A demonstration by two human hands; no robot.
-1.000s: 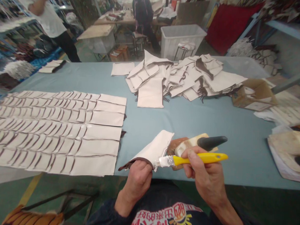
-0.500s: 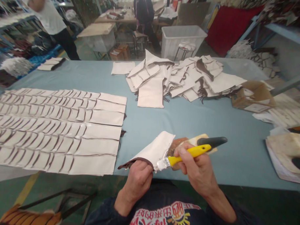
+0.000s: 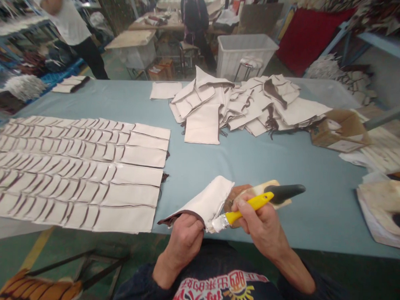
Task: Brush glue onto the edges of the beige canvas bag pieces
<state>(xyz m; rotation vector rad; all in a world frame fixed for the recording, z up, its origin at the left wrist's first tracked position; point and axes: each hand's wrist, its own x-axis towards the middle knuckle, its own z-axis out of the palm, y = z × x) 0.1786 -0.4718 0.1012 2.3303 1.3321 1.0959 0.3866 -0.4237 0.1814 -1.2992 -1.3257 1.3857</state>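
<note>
My left hand (image 3: 183,241) is closed on the near dark-edged corner of a cream fabric piece (image 3: 207,200), which lies tilted at the table's front edge. My right hand (image 3: 262,225) grips a yellow-handled brush (image 3: 241,210); its silver ferrule and bristles touch the fabric's near edge beside my left fingers. Just behind the brush lies a second tool with a black handle (image 3: 284,192) on a brown, glue-stained block (image 3: 237,193).
Rows of overlapped cream pieces (image 3: 77,172) cover the blue table's (image 3: 252,160) left side. A loose heap of cream pieces (image 3: 241,103) sits at the back centre. A cardboard box (image 3: 341,128) and stained boards (image 3: 381,209) are at right. Two people stand beyond the table.
My right hand has tilted the brush, swinging the handle's end up and leftward while the bristles stay at the fabric's edge. My left hand has kept its hold.
</note>
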